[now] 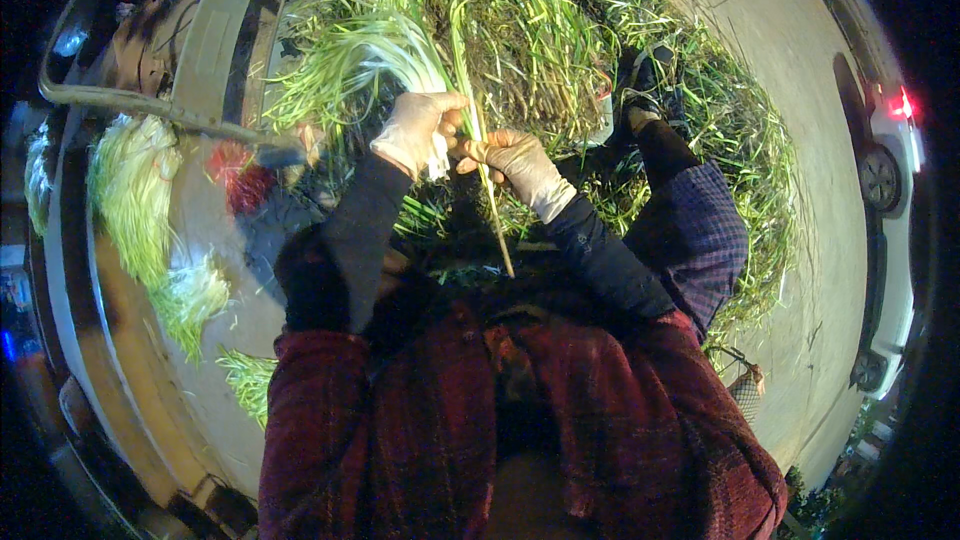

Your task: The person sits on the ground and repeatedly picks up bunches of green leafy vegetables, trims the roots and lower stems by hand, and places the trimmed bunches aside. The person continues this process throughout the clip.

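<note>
My left hand (415, 129), in a pale glove, grips a bunch of trimmed leafy stalks (409, 56), white at the base and green toward the fanned-out tips. My gloved right hand (523, 165) pinches a single long stalk (496, 221) just right of that bunch. The stalk's thin brownish lower end points down toward my lap, while its green leaves run up past my left fingers. Beyond both hands lies a large heap of uncleaned green stalks (547, 37) with brown, soiled bases.
Loose leaves (757, 187) litter the floor around my right shoe (649, 79). On the left lie cleaned bundles (139, 187), a smaller bunch (196, 289) and a tangle of red ties (240, 176). A metal tube frame (187, 112) crosses the upper left. A white car (892, 255) stands at far right.
</note>
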